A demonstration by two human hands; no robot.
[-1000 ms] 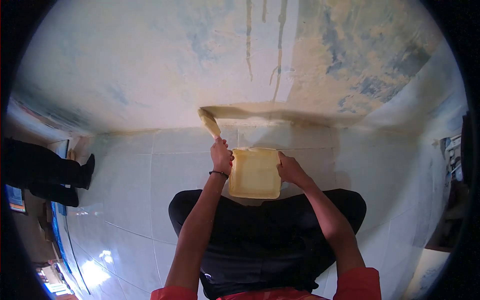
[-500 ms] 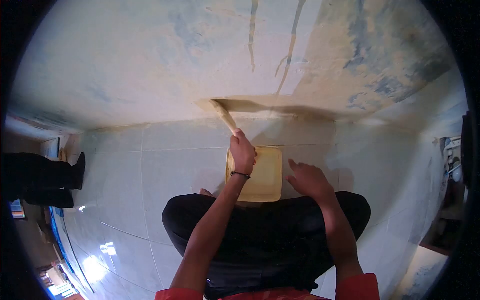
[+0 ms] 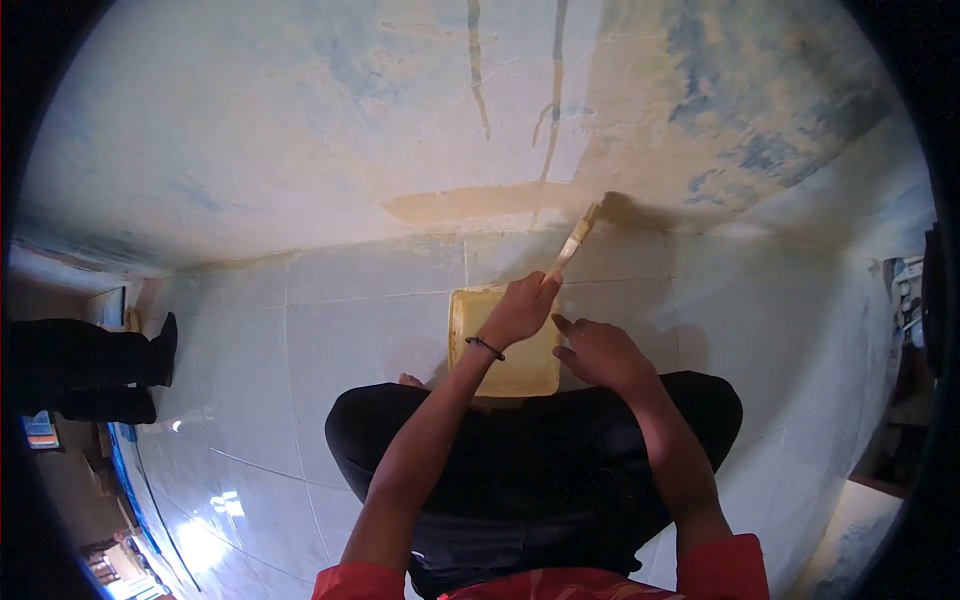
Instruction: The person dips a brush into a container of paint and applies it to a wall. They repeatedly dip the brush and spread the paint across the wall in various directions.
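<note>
My left hand (image 3: 524,308), with a dark bracelet at the wrist, is closed around the handle of a paintbrush (image 3: 575,243). The brush slants up and to the right, its bristles right at the low part of the wall (image 3: 300,130). To the left of the bristles runs a wet tan strip of paint (image 3: 470,203). Under my left hand sits a shallow rectangular yellowish tray (image 3: 520,372), partly covered by that hand and forearm. Beside the tray's right rim is my right hand (image 3: 605,352), empty, index finger stretched out and thumb apart.
Grey tiled floor (image 3: 370,335) meets the patchy wall in front of me. My crossed legs in black trousers (image 3: 540,450) are close behind the tray. Another person's dark-clothed legs (image 3: 90,350) are at the left. Assorted items (image 3: 908,300) stand at the far right.
My left hand has swept the brush rightward along the wall's base, and a tan strip now shows where it passed. My right hand is closer to the tray's rim. The view has shifted slightly.
</note>
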